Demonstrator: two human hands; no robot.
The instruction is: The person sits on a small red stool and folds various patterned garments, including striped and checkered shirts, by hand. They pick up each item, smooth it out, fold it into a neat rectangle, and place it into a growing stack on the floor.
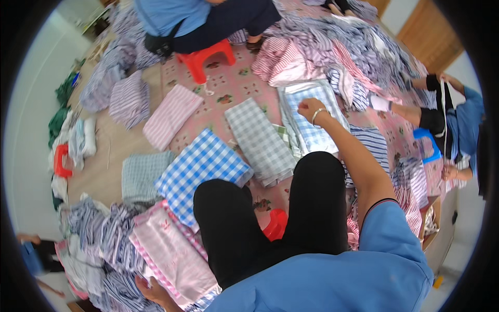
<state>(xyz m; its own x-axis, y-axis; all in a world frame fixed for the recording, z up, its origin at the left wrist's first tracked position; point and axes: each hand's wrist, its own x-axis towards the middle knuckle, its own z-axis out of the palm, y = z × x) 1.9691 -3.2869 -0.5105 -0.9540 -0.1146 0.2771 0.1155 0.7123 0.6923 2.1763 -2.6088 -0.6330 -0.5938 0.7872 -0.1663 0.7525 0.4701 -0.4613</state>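
Observation:
My right hand [313, 110], wearing a bracelet, is over a stack of folded cloths whose top piece is light blue and white checked fabric [312, 132]. Its fingers are curled; whether they pinch any fabric cannot be seen. Low on the left, my left hand [151, 291] has thumb and fingers apart, with nothing visible in it. It lies beside a folded pink cloth [175, 253] and a heap of blue-striped fabric [126, 288]. In front of my knees are a blue gingham cloth [206, 163] and a folded grey-checked cloth [259, 138].
A folded pink-striped cloth [173, 115] and a grey-green folded cloth [146, 175] lie on the floor. Across from me a person [175, 19] sits on a red plastic stool [206, 58]. Striped fabric heaps [335, 43] spread behind. Another person [460, 121] sits at right.

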